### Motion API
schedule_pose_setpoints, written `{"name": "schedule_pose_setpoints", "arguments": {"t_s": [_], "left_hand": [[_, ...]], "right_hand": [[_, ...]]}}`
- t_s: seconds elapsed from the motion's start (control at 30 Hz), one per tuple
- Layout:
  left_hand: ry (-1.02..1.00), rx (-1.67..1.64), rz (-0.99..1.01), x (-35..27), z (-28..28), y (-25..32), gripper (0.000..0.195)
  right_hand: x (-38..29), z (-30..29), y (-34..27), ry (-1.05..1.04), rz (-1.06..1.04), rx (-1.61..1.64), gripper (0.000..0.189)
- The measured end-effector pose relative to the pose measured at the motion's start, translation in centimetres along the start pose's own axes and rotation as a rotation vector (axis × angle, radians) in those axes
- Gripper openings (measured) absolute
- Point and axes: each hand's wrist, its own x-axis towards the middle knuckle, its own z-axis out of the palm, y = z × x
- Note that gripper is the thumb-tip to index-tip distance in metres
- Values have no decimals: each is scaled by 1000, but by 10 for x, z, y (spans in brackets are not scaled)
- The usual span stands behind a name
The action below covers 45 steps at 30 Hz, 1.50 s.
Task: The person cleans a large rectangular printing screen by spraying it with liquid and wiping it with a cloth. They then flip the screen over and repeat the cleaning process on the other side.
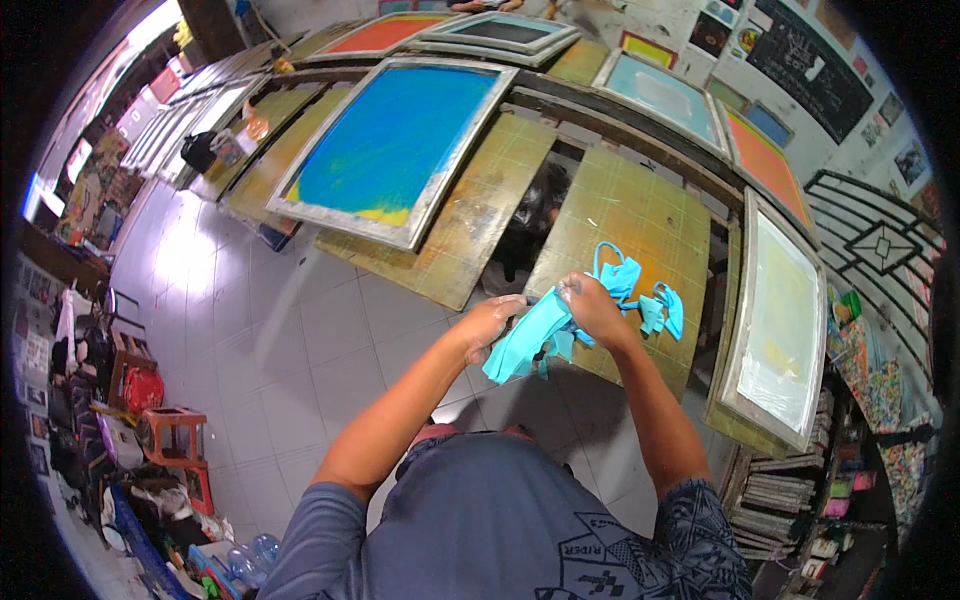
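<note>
Turquoise fabric strips (525, 341) hang between my hands, in front of a tilted, stained board (630, 202). My right hand (589, 304) grips the upper end of the bunched cloth. Beside its left edge is my left hand (491, 322), fingers curled, with a small dark thing at the fingertips; whether it grips the cloth too is unclear. Just beyond my right hand, a blue cloth scrap with a loop (619, 276) lies on the board. More blue scraps (660, 309) lie to its right.
A framed screen with blue and yellow ink (397, 142) rests on boards at the left. Another framed screen (780, 322) stands at the right. Behind are more screens (660, 94) and a person's hands (487, 6). An orange plastic stool (174, 435) is on the tiled floor at the left.
</note>
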Motion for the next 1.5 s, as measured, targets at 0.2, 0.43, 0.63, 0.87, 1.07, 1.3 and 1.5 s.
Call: {"name": "schedule_pose_setpoints", "arguments": {"t_s": [0.2, 0.43, 0.63, 0.87, 1.07, 1.3, 1.5], "left_hand": [[41, 102, 150, -39, -43, -4, 40], [-71, 133, 262, -98, -137, -9, 52], [334, 654, 481, -174, -205, -7, 58], [521, 411, 384, -203, -284, -2, 41], [611, -67, 332, -208, -335, 23, 26], [1150, 889, 745, -194, -387, 78, 42], [978, 780, 643, -156, -399, 144, 44]], "right_hand": [[-4, 55, -15, 122, -149, -404, 35], [-16, 187, -68, -140, -172, -99, 33], [5, 288, -83, -144, 68, 198, 21], [51, 352, -130, -153, 397, 947, 26], [111, 389, -164, -231, 558, 1205, 34], [196, 407, -191, -380, 343, 1207, 41], [256, 407, -227, -441, 239, 1204, 43]]}}
